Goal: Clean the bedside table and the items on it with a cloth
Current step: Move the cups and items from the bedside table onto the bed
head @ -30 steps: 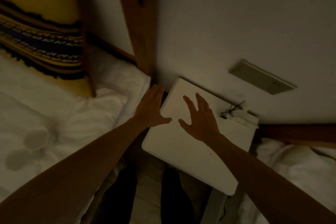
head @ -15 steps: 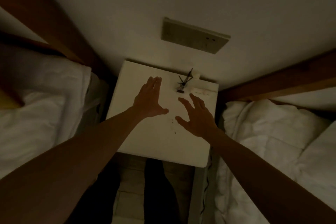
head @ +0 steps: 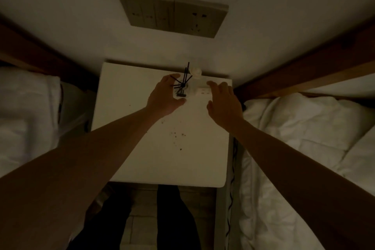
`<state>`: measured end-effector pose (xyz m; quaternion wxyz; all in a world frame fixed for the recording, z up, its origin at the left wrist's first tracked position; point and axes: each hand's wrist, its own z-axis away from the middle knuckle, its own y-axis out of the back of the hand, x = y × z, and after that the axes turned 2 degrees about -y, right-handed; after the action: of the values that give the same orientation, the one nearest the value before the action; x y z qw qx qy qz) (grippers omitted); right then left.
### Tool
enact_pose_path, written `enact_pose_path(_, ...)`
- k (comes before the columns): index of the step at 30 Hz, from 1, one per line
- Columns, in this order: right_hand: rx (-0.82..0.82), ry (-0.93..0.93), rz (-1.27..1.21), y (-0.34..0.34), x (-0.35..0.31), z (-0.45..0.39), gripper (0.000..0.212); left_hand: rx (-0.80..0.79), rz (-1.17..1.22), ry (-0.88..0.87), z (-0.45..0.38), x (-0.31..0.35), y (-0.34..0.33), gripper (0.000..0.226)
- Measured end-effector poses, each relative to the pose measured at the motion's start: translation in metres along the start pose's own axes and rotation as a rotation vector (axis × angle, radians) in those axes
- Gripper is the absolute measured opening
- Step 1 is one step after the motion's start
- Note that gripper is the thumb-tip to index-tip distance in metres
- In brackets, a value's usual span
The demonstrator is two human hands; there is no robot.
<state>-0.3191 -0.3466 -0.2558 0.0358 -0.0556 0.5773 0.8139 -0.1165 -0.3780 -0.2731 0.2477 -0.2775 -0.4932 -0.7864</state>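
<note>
I see no cloth anywhere, so by my judgement the wiping has not begun. The white square-topped bedside desk point(head: 142, 128) carries a scatter of dark crumbs point(head: 177, 138) near its middle, which tells me its top is uncleaned.

My left hand point(head: 165, 96) reaches a small white holder with thin black sticks point(head: 182, 85) at the desk's back edge; its fingers point(head: 171, 79) and thumb are spread apart either side of the holder, and I cannot tell whether they are touching it yet. My right hand point(head: 222, 101) hovers over a white power strip point(head: 203, 91) just beside the holder, fingers straight and apart, holding nothing. My guess is the items are being cleared first.

By count: one desk, one stick holder with several sticks, one power strip, one small pale knobbly object point(head: 195, 71) behind them that I cannot identify, one beige wall socket panel point(head: 172, 11), and two white-sheeted beds point(head: 304, 138), one on each side.
</note>
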Motion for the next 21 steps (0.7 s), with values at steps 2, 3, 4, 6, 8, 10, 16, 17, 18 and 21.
enact_pose_path(2,-0.019,-0.009,0.012,-0.001,0.004,-0.004,0.058,0.049,0.085,-0.019,-0.001,0.000,-0.007,0.063)
enact_pose_path(3,-0.024,-0.016,0.018,-0.001,0.005,-0.006,0.056,0.074,0.127,-0.023,-0.001,0.001,-0.010,0.056)
enact_pose_path(4,-0.024,-0.024,0.018,-0.001,0.005,-0.007,0.052,0.097,0.177,-0.020,-0.001,0.001,-0.013,0.049)
enact_pose_path(6,-0.026,-0.043,0.003,-0.001,0.003,-0.011,0.043,0.140,0.290,0.024,-0.003,0.001,-0.014,0.040)
enact_pose_path(8,-0.038,-0.068,-0.008,0.000,0.000,-0.014,0.035,0.160,0.328,0.058,-0.005,0.002,-0.014,0.039)
enact_pose_path(10,-0.058,-0.087,-0.009,0.001,-0.002,-0.017,0.031,0.143,0.301,0.032,-0.008,0.000,-0.012,0.043)
enact_pose_path(16,-0.086,-0.043,0.056,0.012,0.001,-0.023,0.026,0.151,0.318,0.034,-0.007,-0.001,-0.004,0.029)
enact_pose_path(17,-0.089,-0.034,0.074,0.014,-0.002,-0.021,0.026,0.144,0.314,0.055,-0.002,-0.003,0.000,0.026)
enact_pose_path(18,-0.097,-0.030,0.080,0.016,-0.004,-0.018,0.027,0.126,0.281,0.063,0.003,-0.004,0.005,0.023)
enact_pose_path(21,-0.148,-0.021,0.059,0.016,-0.016,-0.004,0.029,0.055,0.151,0.090,0.019,-0.015,0.012,0.017)
